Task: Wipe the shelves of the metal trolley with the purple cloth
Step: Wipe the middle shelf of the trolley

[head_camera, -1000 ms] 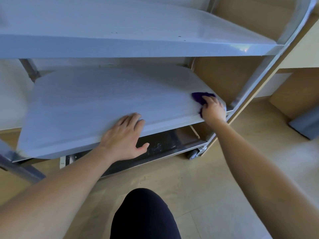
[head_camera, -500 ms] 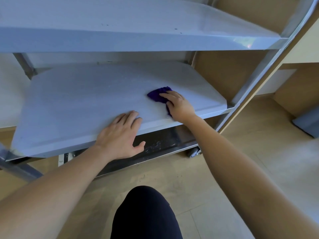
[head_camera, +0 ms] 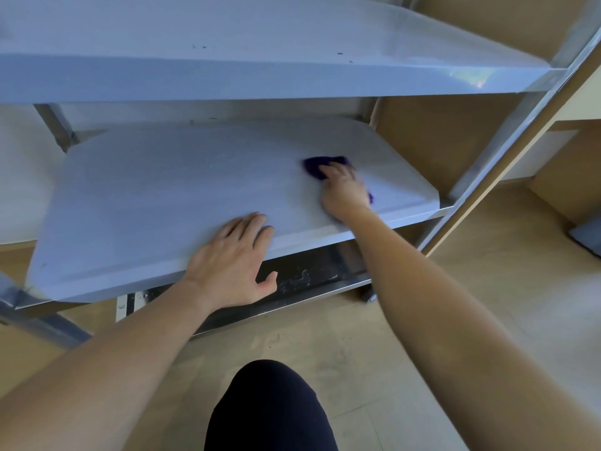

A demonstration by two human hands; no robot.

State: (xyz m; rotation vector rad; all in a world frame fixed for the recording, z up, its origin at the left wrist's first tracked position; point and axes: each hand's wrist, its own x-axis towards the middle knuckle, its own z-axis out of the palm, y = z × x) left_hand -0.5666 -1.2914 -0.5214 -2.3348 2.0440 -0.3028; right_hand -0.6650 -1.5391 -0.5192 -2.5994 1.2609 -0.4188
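We see the metal trolley (head_camera: 507, 131) from above and in front, with three shelves in view. The top shelf (head_camera: 227, 37) carries nothing but a few small dark specks near its front edge. The middle shelf (head_camera: 169, 190) carries only the purple cloth (head_camera: 313, 167) and our two hands.

Our right hand (head_camera: 343, 192) lies palm down on the cloth, on the right half of the middle shelf and nearer its front edge than its back edge. The fingers press the cloth flat against the metal. A fold of purple shows ahead of the fingertips and a small scrap shows at the right side of the hand. We cannot tell whether the fingers curl round the cloth or merely press on it; the hand is slightly blurred.

Our left hand (head_camera: 232, 262) is spread flat and grasps nothing. Its fingers rest on the front edge of the middle shelf, about halfway along, and the thumb hangs below the rim.

The bottom shelf (head_camera: 305, 278) is dark, with pale smears on it.

A dark-clothed knee (head_camera: 270, 408) shows over the wooden floor (head_camera: 374, 336).
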